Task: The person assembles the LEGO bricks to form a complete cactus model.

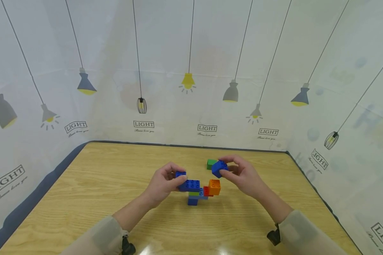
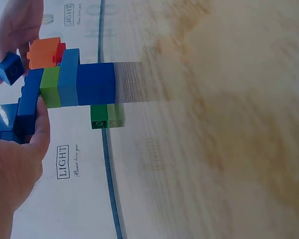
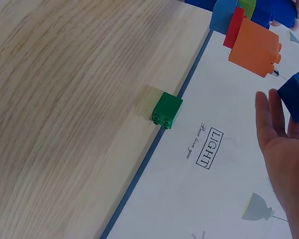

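Observation:
A structure of toy building bricks stands on the wooden table. Its base is a dark blue brick, with a light blue brick and a lime green brick stacked above. An orange brick sits on a red brick at the right side. Across the top left runs a long blue brick, with a smaller blue brick at its left end. My left hand grips that end. Apart from the structure, my right hand pinches a loose blue brick in the air.
A green brick rests on the table behind the structure, partly covered by the raised blue brick in the head view. Beyond the table's far edge hangs a pale cloth printed with lamps. More of this cloth borders both sides.

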The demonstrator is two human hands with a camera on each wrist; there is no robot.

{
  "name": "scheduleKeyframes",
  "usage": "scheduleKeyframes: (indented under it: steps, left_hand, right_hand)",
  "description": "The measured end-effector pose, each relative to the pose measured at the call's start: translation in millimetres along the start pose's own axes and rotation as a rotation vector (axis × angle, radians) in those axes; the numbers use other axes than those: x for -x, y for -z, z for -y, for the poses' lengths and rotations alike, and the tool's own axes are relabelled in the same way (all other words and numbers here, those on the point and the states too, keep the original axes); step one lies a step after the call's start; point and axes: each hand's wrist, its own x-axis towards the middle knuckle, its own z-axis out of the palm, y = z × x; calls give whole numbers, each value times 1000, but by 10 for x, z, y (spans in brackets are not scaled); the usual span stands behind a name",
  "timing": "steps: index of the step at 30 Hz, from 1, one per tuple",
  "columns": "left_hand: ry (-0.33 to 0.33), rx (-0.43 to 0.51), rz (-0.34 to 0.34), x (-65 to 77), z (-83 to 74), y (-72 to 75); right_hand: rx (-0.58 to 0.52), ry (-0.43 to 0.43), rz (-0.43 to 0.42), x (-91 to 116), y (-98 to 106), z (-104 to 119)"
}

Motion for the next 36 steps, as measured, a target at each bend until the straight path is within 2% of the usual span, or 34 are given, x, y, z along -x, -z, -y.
scheduleKeyframes:
  steps: [5,13,20,28,36]
  left_hand:
    - [4,-5,-2,2,-6,-4]
    - [1,-5,-5,8,-16,-13]
    - [-4,22,7,8,-20,-13]
    - [-6,13,12,8,-21,-11]
    - [-11,14,19,3,-3,-2]
  right_hand:
    - [31,39,10,3,-37,46]
    - [-25,79,36,-39,-156,108]
    - [30,141,60,-81,-313,91]
    - [87,77,95,-116,-470,103]
    - [98,90,125,-145,-541,116]
